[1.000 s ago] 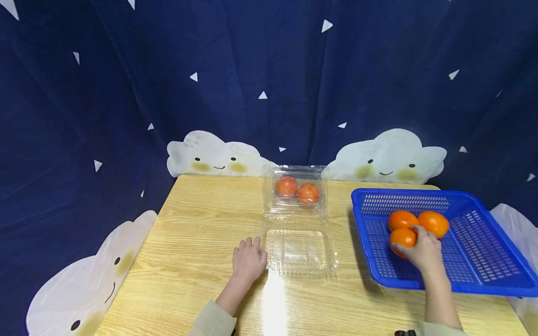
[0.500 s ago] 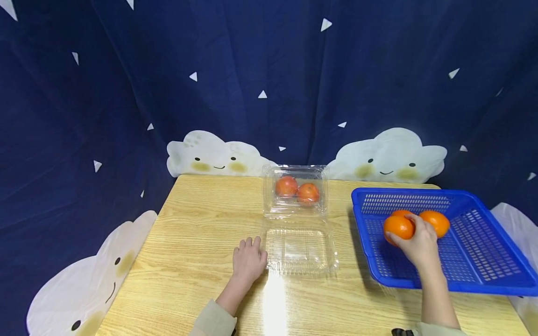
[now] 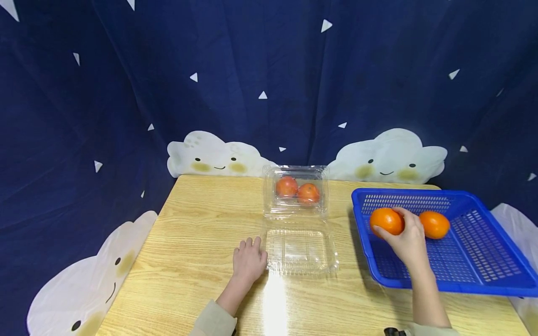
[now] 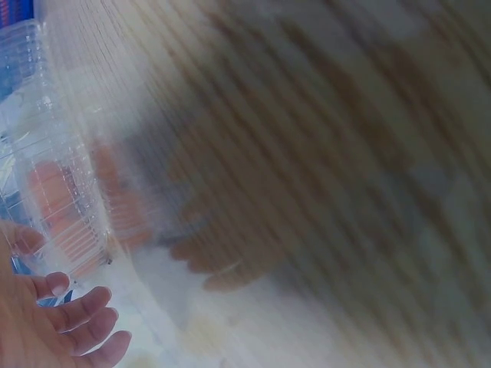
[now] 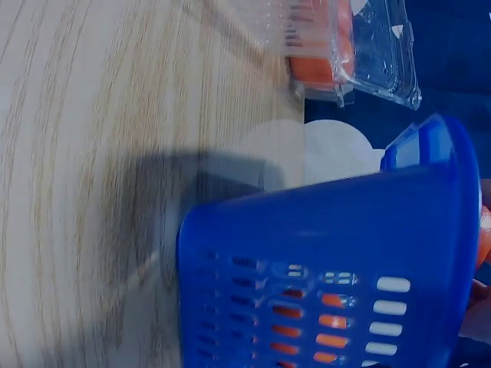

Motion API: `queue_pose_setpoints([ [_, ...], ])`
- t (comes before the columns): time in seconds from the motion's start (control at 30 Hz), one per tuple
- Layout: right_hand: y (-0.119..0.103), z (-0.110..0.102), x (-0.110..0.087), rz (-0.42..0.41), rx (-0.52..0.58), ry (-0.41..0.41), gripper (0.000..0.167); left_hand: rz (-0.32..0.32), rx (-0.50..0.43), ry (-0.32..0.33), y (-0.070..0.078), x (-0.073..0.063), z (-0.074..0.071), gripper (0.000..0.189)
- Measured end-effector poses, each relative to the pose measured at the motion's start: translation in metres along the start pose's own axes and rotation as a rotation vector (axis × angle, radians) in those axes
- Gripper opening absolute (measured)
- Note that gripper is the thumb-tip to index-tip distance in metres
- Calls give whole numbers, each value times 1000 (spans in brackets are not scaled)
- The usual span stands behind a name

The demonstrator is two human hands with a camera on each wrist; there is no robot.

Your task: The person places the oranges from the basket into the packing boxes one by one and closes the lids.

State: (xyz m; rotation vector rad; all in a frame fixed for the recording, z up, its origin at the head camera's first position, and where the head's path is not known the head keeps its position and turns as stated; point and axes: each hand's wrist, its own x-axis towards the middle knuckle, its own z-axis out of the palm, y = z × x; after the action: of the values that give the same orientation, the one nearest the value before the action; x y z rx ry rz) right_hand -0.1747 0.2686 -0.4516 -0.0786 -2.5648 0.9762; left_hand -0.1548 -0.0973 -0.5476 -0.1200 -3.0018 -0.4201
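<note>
My right hand (image 3: 407, 238) holds a glossy orange-coloured fruit (image 3: 384, 221) between thumb and fingers, over the left part of the blue plastic basket (image 3: 367, 268). Beside its knuckles lies another orange fruit (image 3: 435, 225); a third is mostly hidden behind the hand and the held fruit. My left hand (image 3: 249, 259) rests palm down on the table with relaxed fingers, its thumb right at the edge of a clear plastic clamshell box (image 3: 294, 269). Two redder fruits (image 3: 286, 186) sit in the box's rear part. In the right wrist view, the basket's wall (image 5: 322, 222) covers most of the right hand.
The wooden table (image 3: 197, 224) carries the box at its middle and the basket at its right. A dark blue curtain (image 3: 235, 56) with white clouds and triangles hangs behind and to the left. The basket's rim (image 3: 412, 191) stands high above the table.
My right hand has lifted the fruit from the basket's bottom and moved it up and left toward the basket's left wall. The left hand and the box have not moved.
</note>
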Motion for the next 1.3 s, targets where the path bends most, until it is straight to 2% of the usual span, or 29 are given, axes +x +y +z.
queue_pose_setpoints([
  [0.47,-23,15,3,-35,67,-4,63,-6,1,-13,0,0,0,35],
  [0.7,-31,28,3,-32,73,-46,64,-8,4,-19,0,0,0,36],
  [1.3,-53,69,-6,-152,146,-73,61,-10,11,-8,0,1,1,35],
])
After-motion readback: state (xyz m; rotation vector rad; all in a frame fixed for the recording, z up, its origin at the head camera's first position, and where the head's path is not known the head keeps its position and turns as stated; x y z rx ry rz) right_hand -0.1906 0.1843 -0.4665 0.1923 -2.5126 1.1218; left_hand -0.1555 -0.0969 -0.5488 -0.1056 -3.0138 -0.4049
